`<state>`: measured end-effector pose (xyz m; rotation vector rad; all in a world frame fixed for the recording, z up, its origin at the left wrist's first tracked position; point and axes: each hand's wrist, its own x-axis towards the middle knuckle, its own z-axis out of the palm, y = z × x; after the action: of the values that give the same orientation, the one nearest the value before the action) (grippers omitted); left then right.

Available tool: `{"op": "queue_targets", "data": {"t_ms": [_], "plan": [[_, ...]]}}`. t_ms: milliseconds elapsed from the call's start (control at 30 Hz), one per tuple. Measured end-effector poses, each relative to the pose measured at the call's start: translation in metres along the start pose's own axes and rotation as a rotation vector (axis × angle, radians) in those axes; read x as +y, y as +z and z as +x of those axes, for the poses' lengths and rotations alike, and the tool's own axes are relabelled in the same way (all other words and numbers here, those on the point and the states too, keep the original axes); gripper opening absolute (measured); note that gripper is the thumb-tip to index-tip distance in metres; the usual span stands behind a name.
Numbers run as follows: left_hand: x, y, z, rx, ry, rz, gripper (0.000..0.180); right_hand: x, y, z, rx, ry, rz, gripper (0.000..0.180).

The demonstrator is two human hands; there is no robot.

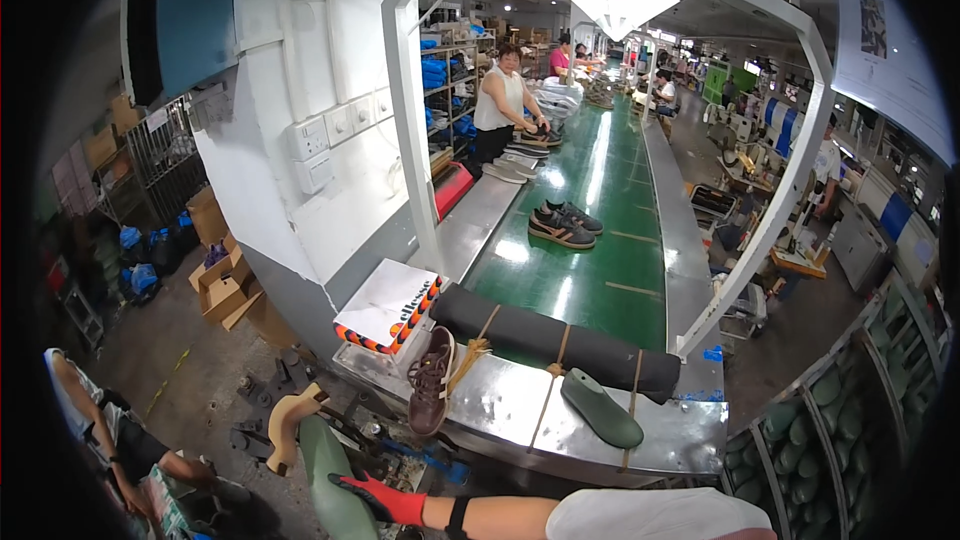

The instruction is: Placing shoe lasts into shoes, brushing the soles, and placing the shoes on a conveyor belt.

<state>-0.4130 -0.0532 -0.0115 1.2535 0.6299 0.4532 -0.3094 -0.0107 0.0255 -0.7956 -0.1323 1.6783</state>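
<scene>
My right hand [382, 500], in a red and black glove, lies with its fingers stretched out against a long pale green part [330, 485] by the machine at the lower middle. A tan, curved, wood-like piece [293, 427] stands beside the top of that part. My left hand is out of view. On the metal end of the conveyor, a dark red sneaker [432, 380] with laces leans beside a white and orange shoebox [388, 307]. A dark green shoe last [601, 409] lies farther right.
A black roller [520, 332] tied with cords crosses the green conveyor belt [590, 280]. A pair of dark sneakers [563, 227] rides on it. A worker [503, 100] handles shoes at its left edge. Racks of green lasts [830, 430] stand right; another person [110, 440] is at lower left.
</scene>
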Motion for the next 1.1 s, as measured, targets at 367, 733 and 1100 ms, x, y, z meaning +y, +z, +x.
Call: {"op": "queue_targets", "data": {"t_ms": [367, 733, 1100], "plan": [[0.034, 0.024, 0.003, 0.026, -0.101, 0.278, 0.059, -0.089, -0.061, -0.128, -0.104, -0.564, -0.791, 0.114], [0.091, 0.187, 0.203, -0.053, 0.229, 0.981, 0.067, -0.175, -0.306, -0.376, 1.242, -0.613, -1.229, 0.114], [0.043, 0.203, 0.368, -0.431, -0.009, 1.836, 0.077, -0.075, -0.382, -0.375, 1.385, -0.557, -1.470, 0.035]]}}
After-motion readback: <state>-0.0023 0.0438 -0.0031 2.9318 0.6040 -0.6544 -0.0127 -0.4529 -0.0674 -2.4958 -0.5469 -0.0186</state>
